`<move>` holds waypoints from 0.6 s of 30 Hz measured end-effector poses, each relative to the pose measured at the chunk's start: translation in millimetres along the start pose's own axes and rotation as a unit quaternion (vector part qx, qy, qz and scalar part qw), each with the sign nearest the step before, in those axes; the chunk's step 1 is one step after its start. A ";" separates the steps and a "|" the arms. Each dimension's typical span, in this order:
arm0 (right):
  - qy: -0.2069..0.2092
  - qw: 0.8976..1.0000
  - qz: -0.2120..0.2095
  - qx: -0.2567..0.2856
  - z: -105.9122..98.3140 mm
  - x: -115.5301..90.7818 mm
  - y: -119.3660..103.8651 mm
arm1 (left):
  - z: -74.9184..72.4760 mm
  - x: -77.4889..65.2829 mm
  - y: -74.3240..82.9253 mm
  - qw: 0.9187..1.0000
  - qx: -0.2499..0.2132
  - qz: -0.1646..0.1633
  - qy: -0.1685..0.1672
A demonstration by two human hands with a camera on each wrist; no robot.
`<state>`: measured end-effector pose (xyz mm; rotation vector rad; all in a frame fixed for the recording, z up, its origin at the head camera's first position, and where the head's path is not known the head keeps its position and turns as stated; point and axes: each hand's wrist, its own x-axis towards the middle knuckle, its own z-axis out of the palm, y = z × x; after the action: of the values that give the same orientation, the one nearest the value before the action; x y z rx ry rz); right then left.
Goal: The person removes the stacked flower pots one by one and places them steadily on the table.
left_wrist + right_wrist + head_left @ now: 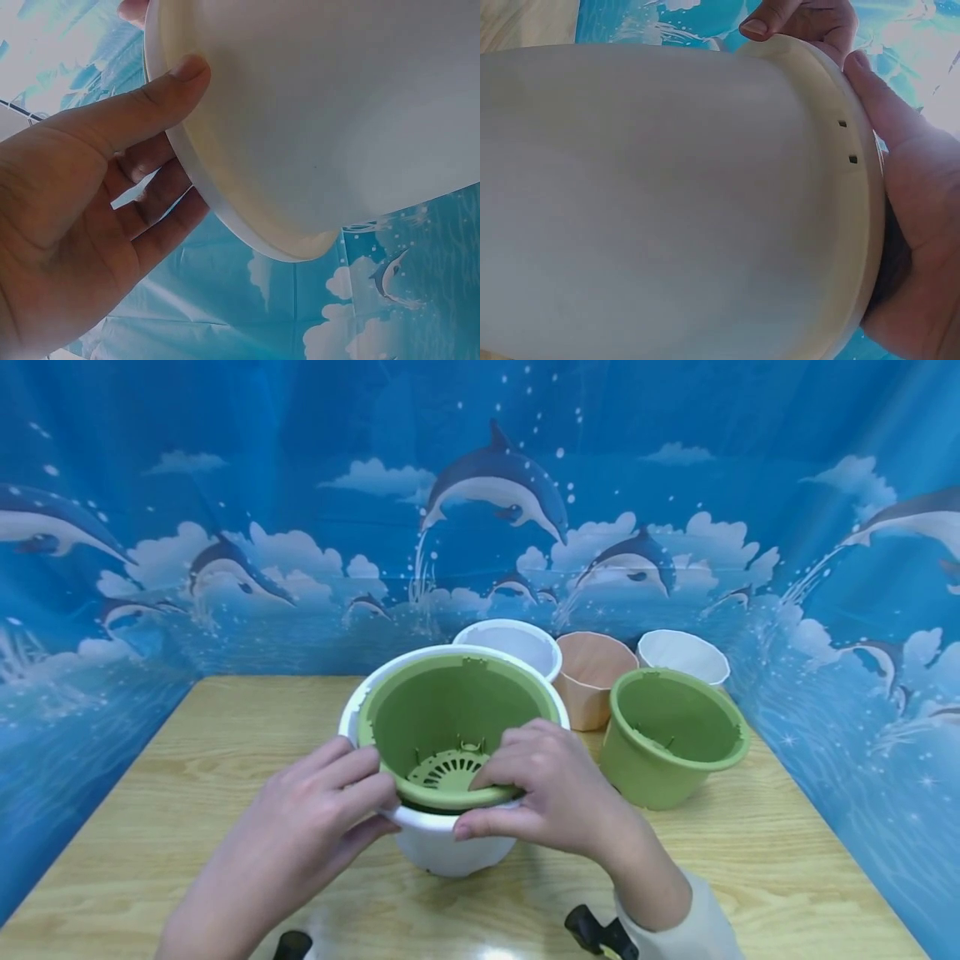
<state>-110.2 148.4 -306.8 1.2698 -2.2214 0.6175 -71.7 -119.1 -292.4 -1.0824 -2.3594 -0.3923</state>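
A green plastic flowerpot [427, 718] with a slotted bottom sits inside a larger white flowerpot [450, 847], its rim a little above the white one at the front. My left hand [322, 806] grips the front left edge, fingers over the rims. In the left wrist view its thumb [161, 105] lies against the outside of the white pot. With fingers inside the green pot, my right hand [551, 785] grips the front right edge, thumb at the white rim [859, 217]. The slotted bottom is partly hidden by the right fingers.
A second green pot [660, 777] stands on the wooden table [780, 852] to the right. Behind are a white pot [551, 660], an orange-brown pot [588, 702] and another white pot [720, 672]. A blue dolphin-print curtain [300, 485] encloses the back and sides.
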 end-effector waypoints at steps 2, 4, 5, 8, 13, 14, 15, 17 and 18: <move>0.000 1.000 0.000 0.000 0.4 0.1 -0.6 | -0.3 -0.7 0.4 1.000 0.002 -0.008 -0.006; -0.001 1.000 0.002 -0.002 0.7 0.2 -1.3 | -0.4 -1.2 1.0 1.000 0.004 -0.016 -0.012; -0.001 1.000 0.003 -0.004 0.7 0.2 -1.7 | -0.5 -1.4 1.3 1.000 0.003 -0.019 -0.014; 0.000 1.000 0.007 -0.013 0.9 0.6 -2.7 | -0.7 -1.5 2.1 0.999 0.001 -0.027 -0.021; 0.012 1.000 0.017 -0.011 0.2 1.5 -3.1 | -0.6 -0.6 2.3 0.999 0.002 -0.038 -0.033; 0.017 1.000 0.018 -0.007 -0.2 1.6 -3.0 | -0.4 -0.3 2.2 0.999 0.002 -0.041 -0.036; 0.022 1.000 0.019 -0.002 -0.7 1.6 -2.8 | -0.2 0.0 2.1 0.998 0.003 -0.043 -0.037; 0.032 0.999 0.017 0.009 -1.4 1.8 -2.3 | 0.2 0.5 2.0 0.998 0.002 -0.046 -0.039; 0.037 0.999 0.016 0.014 -1.3 1.8 -2.0 | 0.4 0.5 1.9 0.998 0.001 -0.048 -0.039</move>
<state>-109.0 147.1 -304.4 1.2079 -2.1842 0.6987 -70.6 -117.4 -292.3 -1.0040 -2.4861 -0.3892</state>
